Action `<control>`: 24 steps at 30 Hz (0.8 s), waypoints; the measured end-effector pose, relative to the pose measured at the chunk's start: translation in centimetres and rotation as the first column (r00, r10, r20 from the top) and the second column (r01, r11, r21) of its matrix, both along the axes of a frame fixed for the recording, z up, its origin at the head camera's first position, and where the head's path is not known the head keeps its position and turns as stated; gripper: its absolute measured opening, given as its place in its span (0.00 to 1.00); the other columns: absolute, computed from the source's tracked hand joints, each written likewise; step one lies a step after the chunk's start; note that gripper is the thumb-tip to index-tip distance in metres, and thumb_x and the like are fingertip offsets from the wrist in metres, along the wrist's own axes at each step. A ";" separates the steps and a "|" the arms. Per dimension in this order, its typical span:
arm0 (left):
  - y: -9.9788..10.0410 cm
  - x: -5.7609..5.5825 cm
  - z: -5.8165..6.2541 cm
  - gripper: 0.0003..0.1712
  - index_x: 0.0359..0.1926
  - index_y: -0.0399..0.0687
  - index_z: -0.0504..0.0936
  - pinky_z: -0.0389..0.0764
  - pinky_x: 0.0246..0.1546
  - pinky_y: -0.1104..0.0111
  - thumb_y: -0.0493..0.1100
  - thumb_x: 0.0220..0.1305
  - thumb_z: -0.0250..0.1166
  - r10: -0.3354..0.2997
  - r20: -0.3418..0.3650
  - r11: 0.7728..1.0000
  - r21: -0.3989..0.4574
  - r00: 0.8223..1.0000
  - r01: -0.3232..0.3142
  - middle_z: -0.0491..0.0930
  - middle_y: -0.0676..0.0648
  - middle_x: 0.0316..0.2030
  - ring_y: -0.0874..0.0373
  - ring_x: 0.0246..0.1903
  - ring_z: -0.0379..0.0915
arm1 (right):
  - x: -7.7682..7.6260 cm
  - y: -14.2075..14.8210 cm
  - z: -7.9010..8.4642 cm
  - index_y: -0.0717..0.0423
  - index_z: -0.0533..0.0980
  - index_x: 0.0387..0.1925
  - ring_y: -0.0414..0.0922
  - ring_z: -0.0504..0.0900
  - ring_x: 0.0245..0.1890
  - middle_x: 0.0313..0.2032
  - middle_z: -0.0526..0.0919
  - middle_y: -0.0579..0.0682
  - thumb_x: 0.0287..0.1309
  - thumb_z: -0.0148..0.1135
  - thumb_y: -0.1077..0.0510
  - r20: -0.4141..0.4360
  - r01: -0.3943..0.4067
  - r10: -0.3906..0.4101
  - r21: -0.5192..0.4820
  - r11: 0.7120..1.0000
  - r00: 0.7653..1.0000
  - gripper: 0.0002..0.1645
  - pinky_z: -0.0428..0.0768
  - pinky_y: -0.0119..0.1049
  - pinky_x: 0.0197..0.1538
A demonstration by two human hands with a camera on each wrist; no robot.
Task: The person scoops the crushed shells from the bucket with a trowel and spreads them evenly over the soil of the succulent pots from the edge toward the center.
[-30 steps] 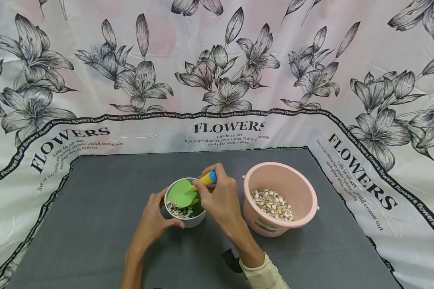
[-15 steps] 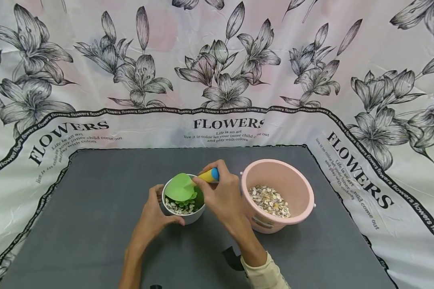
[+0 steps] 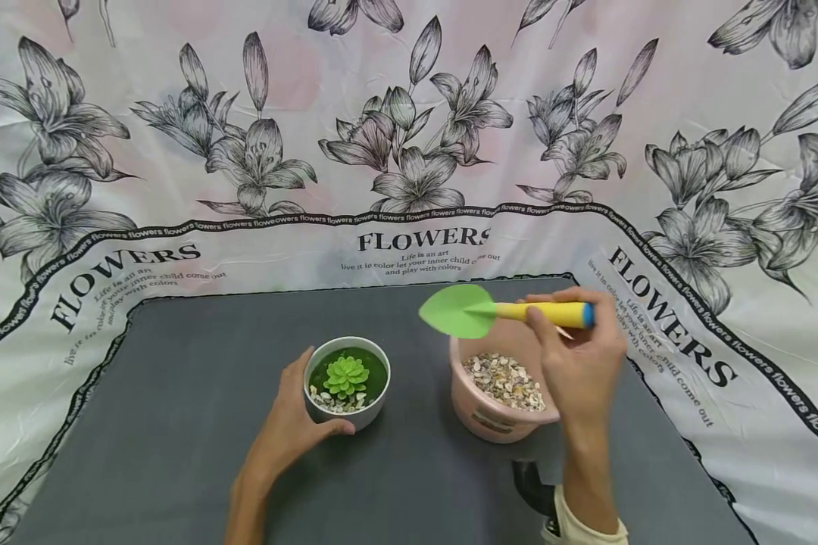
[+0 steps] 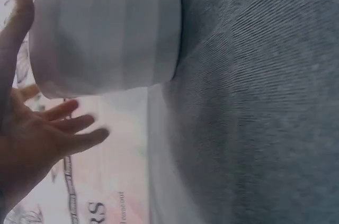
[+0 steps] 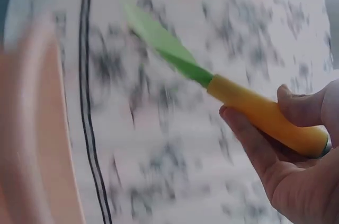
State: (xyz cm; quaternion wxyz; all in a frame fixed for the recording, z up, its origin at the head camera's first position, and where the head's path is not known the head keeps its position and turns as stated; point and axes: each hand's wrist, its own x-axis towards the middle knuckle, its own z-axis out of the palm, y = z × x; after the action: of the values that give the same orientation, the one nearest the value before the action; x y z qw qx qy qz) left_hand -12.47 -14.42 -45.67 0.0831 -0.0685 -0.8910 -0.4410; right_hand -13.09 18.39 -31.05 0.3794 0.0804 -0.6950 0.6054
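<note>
My left hand [image 3: 288, 424] holds a small white flower pot [image 3: 363, 418] at its side, thumb in front and fingers at the left. In the left wrist view the pot [image 4: 106, 33] stands upright on the table, some fingers spread off its wall. Inside it are a green succulent [image 3: 346, 376] and some pebbles [image 3: 337, 403] at the front. My right hand [image 3: 586, 359] grips a small garden trowel [image 3: 460, 311] by its yellow handle. The green blade is raised at the back left of a pink bucket [image 3: 480, 412]; no pebbles show on it. More pebbles [image 3: 504, 382] lie in the bucket.
A dark grey cloth [image 3: 198, 424] covers the table. Behind and at both sides hangs a white flower-print sheet [image 3: 416, 174]. A black curved strip [image 3: 535, 488] shows beside the right sleeve. The bucket's rim [image 5: 32, 75] looms close in the right wrist view.
My right hand has lifted the trowel out of the pot and carried it right, over the bucket's back left. The succulent is now uncovered. My left hand stays at the pot.
</note>
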 end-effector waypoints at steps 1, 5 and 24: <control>0.1 0.1 0.1 0.77 0.83 0.46 0.50 0.72 0.68 0.36 0.53 0.39 0.89 0.003 -0.032 1.000 -0.022 0.999 -0.004 0.56 0.33 0.77 0.34 0.75 0.59 | 0.2 1.1 0.0 0.70 0.77 0.45 0.36 0.91 0.37 0.37 0.90 0.48 0.57 0.70 0.77 -0.005 0.049 -0.049 -0.003 0.999 0.999 0.15 0.88 0.25 0.44; 1.6 0.0 1.9 0.73 0.83 0.54 0.54 0.69 0.69 0.32 0.56 0.40 0.88 0.002 -0.196 0.998 -0.064 0.981 -0.015 0.53 0.38 0.80 0.33 0.81 0.47 | 0.6 4.5 -0.6 0.64 0.79 0.45 0.28 0.89 0.37 0.36 0.87 0.34 0.57 0.71 0.75 0.054 0.239 -0.243 0.074 0.968 0.969 0.15 0.85 0.18 0.46; 15.9 -1.7 4.1 0.52 0.76 0.37 0.69 0.60 0.82 0.51 0.62 0.61 0.75 -0.354 -0.263 0.916 -0.293 0.897 0.275 0.65 0.39 0.78 0.44 0.80 0.58 | -2.7 5.9 -5.6 0.57 0.79 0.41 0.56 0.86 0.30 0.34 0.89 0.63 0.60 0.71 0.68 0.227 0.215 -0.406 0.573 0.791 0.885 0.10 0.76 0.44 0.34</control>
State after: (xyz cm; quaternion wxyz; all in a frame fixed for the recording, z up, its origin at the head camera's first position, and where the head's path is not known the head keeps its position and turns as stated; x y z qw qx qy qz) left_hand -14.12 1.51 -41.61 0.1402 -0.2911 -0.8917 -0.3170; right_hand -15.78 24.28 -36.63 0.3124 -0.0401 -0.8931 0.3212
